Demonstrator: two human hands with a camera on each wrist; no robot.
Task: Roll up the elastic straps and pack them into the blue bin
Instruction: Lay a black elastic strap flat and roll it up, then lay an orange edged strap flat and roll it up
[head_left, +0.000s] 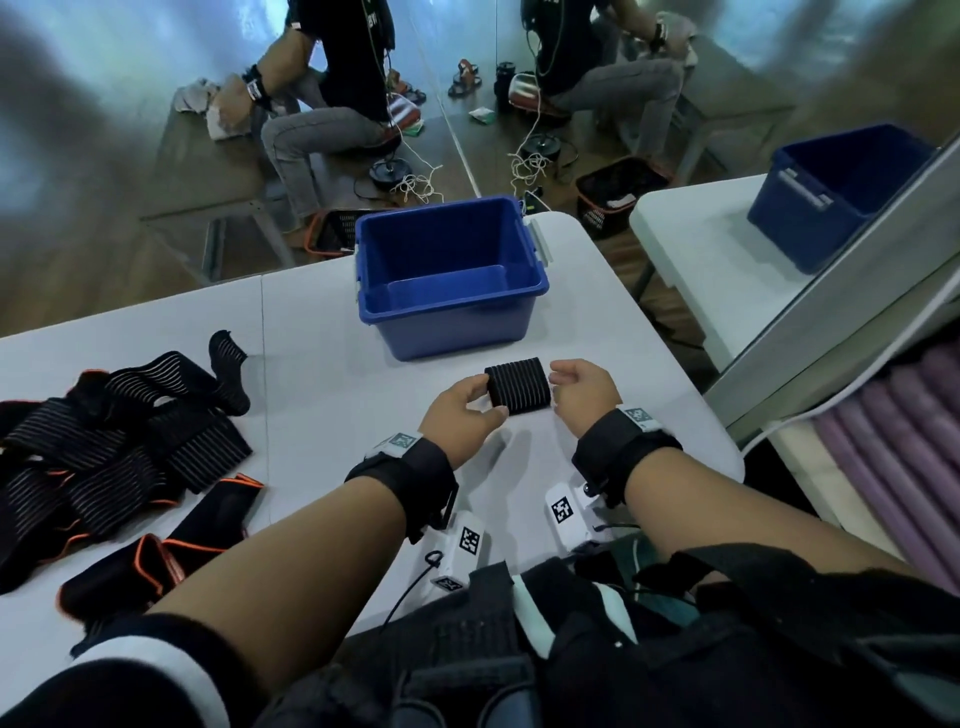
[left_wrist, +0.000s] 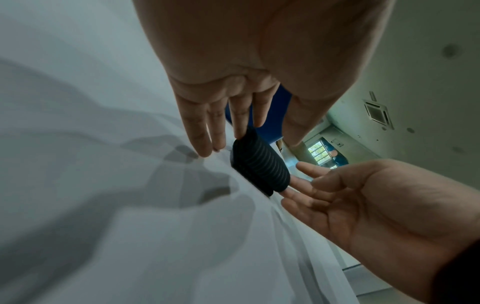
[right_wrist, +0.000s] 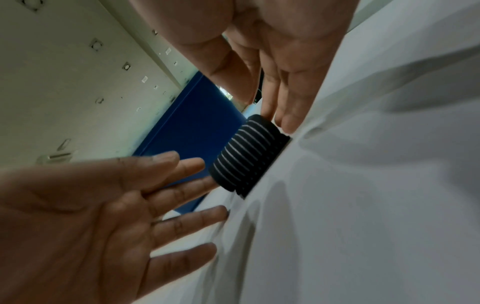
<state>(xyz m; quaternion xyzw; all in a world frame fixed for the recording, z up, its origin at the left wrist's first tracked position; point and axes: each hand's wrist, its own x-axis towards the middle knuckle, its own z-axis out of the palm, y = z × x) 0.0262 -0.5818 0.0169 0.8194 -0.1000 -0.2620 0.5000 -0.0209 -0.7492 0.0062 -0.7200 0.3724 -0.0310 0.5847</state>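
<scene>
A black elastic strap with thin white stripes, rolled into a tight cylinder (head_left: 517, 385), lies on the white table (head_left: 322, 374) just in front of the blue bin (head_left: 452, 327). My left hand (head_left: 470, 405) touches the roll's left end with straight fingers (right_wrist: 192, 164). My right hand (head_left: 571, 387) touches its right end, fingers (right_wrist: 291, 111) straight as well. The roll (left_wrist: 259, 164) rests on the table between the two palms. Only the bin's blue floor shows inside it. A pile of unrolled black straps (head_left: 119, 441), some with orange trim (head_left: 208, 519), lies at the table's left.
The table's right edge runs close to my right wrist. A second blue bin (head_left: 836, 192) stands on another white table to the right. A person sits on a stool beyond the table, with baskets (head_left: 618, 197) and cords on the floor.
</scene>
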